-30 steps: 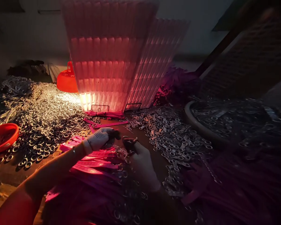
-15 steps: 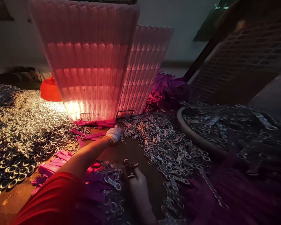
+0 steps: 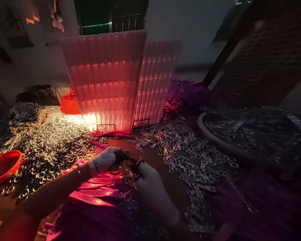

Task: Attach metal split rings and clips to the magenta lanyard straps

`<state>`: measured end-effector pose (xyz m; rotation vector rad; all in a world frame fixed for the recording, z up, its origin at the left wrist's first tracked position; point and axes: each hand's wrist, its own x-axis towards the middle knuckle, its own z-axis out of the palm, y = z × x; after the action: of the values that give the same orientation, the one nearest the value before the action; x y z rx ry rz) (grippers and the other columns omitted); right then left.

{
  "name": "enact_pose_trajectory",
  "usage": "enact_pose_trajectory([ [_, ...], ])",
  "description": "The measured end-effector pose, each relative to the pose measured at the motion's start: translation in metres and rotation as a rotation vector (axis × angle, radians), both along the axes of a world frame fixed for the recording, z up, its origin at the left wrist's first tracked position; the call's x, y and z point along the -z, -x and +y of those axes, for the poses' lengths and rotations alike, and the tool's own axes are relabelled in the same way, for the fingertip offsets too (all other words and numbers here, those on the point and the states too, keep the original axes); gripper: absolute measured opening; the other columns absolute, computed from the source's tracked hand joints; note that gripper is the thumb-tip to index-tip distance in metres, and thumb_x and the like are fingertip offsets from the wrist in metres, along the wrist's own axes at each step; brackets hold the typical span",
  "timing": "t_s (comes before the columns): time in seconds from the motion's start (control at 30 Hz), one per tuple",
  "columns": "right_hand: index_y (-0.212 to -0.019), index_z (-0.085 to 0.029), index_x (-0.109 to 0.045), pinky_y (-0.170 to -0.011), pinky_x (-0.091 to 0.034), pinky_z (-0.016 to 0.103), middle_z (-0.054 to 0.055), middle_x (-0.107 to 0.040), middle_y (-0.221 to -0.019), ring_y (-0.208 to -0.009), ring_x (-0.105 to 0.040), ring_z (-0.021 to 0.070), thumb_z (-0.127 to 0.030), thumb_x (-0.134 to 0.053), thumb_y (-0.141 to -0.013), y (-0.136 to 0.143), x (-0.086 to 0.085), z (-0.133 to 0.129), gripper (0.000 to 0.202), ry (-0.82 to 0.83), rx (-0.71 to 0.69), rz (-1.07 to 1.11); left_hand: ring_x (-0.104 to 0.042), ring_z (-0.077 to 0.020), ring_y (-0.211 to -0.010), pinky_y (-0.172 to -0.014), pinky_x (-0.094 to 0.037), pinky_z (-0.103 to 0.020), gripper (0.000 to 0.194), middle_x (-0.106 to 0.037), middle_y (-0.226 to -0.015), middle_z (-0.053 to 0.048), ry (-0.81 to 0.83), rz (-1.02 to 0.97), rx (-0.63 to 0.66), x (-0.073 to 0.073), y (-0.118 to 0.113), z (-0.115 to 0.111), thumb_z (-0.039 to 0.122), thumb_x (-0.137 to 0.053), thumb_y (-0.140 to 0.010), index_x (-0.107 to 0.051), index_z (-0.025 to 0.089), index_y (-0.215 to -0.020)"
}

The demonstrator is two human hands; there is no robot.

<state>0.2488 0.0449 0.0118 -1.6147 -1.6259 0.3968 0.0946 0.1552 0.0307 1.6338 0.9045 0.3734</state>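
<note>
My left hand, in a white dotted knit glove, is closed with its dark fingertips close to my right hand. Whatever it pinches is hidden in shadow. My bare right hand is curled shut around something dark, with a small metal ring showing at the fingertips; its kind cannot be made out. Just below both hands lies a pile of pink-purple straps, some with metal rings at their ends.
Metal rings heap on the left, beside a red bowl and a red lamp. Tall ribbed translucent panels stand behind. Ringed metal pieces spread to the right, near a rimmed basin full of metal parts. More purple straps lie behind.
My left hand has drawn back from near the foot of the panels to meet my right hand. The view has shifted left and up, bringing the red bowl into sight.
</note>
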Motion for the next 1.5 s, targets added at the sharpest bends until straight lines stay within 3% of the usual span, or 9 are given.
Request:
enact_pose_trajectory([
  [0.17,-0.08,-0.017,-0.065,-0.061,-0.03,0.03,0.009,-0.069,-0.083,-0.07,-0.057,0.0185,-0.002,-0.05,-0.071,0.034,-0.021,-0.012,0.024,0.055,-0.003,-0.518,-0.035,-0.0057,-0.036,-0.037,-0.023,-0.02,0.036,-0.044,-0.05,0.005,0.086,-0.131,-0.092,-0.014,0.041,-0.051,0.049,-0.055,-0.089,-0.049,0.018,-0.07],
  [0.27,-0.078,-0.016,-0.064,-0.059,-0.025,0.033,0.011,-0.068,-0.081,-0.066,-0.056,0.019,-0.004,-0.053,-0.073,0.045,-0.026,-0.024,0.017,0.043,-0.024,-0.679,-0.039,-0.0067,-0.042,-0.042,-0.026,-0.02,0.034,-0.048,-0.052,0.003,-0.153,-0.031,-0.028,-0.015,0.051,-0.066,0.041,-0.053,-0.092,-0.052,0.017,-0.068],
  [0.4,-0.082,-0.017,-0.066,-0.061,-0.027,0.033,0.011,-0.068,-0.083,-0.071,-0.058,0.0211,-0.004,-0.053,-0.077,0.051,-0.028,-0.036,0.019,0.024,0.003,-0.709,-0.055,-0.0111,-0.066,-0.059,-0.037,-0.021,0.01,-0.068,-0.076,-0.003,-0.507,0.02,0.087,-0.005,0.057,-0.075,0.017,-0.057,-0.085,-0.065,0.015,-0.08],
  [0.7,-0.106,-0.016,-0.064,-0.068,-0.038,0.029,0.011,-0.073,-0.097,-0.088,-0.067,0.0239,-0.006,-0.052,-0.078,0.051,-0.045,-0.044,0.032,0.333,-0.135,-0.636,-0.057,-0.0135,-0.068,-0.063,-0.04,-0.023,0.027,-0.069,-0.075,-0.005,-0.373,0.003,-0.011,-0.002,0.066,-0.088,0.028,-0.052,-0.091,-0.07,0.012,-0.079],
  [0.93,-0.102,-0.012,-0.064,-0.061,-0.04,0.031,0.016,-0.073,-0.084,-0.076,-0.07,0.0279,-0.014,-0.048,-0.082,0.05,-0.023,-0.041,0.025,0.298,-0.245,-0.774,-0.053,-0.0115,-0.063,-0.057,-0.034,-0.022,0.021,-0.064,-0.068,-0.002,-0.524,0.114,0.062,0.015,0.066,-0.091,0.019,-0.052,-0.088,-0.063,0.013,-0.071],
  [1.13,-0.099,-0.012,-0.064,-0.059,-0.038,0.031,0.016,-0.073,-0.084,-0.074,-0.069,0.0271,-0.019,-0.049,-0.087,0.047,-0.026,-0.045,0.021,0.214,-0.239,-0.759,-0.057,-0.0122,-0.068,-0.064,-0.041,-0.021,0.018,-0.069,-0.076,-0.002,-0.608,0.206,0.311,-0.029,0.076,-0.073,0.011,-0.053,-0.083,-0.07,0.015,-0.082],
  [1.27,-0.095,-0.014,-0.066,-0.062,-0.038,0.029,0.011,-0.073,-0.082,-0.073,-0.067,0.0227,-0.033,-0.054,-0.092,0.024,-0.022,-0.054,0.023,0.213,-0.202,-0.61,-0.061,-0.0127,-0.069,-0.063,-0.046,-0.019,0.018,-0.073,-0.081,-0.003,-0.536,0.203,0.252,-0.048,0.097,-0.049,0.017,-0.059,-0.084,-0.077,0.019,-0.09],
  [1.37,-0.095,-0.018,-0.07,-0.067,-0.041,0.026,0.007,-0.073,-0.092,-0.08,-0.065,0.0192,-0.037,-0.056,-0.093,-0.023,-0.002,-0.046,0.023,0.212,-0.23,-0.521,-0.055,-0.0092,-0.057,-0.05,-0.042,-0.016,0.021,-0.074,-0.083,-0.005,-0.38,0.113,0.045,-0.033,0.104,-0.041,0.027,-0.069,-0.082,-0.078,0.02,-0.099],
  [1.5,-0.11,-0.019,-0.072,-0.076,-0.043,0.028,0.009,-0.073,-0.1,-0.091,-0.064,0.0208,-0.027,-0.051,-0.095,-0.103,0.031,-0.002,0.027,0.352,0.147,-0.64,-0.041,-0.0032,-0.041,-0.037,-0.031,-0.013,0.029,-0.07,-0.074,-0.005,0.091,-0.153,-0.269,-0.008,0.091,-0.044,0.039,-0.074,-0.081,-0.075,0.014,-0.095],
])
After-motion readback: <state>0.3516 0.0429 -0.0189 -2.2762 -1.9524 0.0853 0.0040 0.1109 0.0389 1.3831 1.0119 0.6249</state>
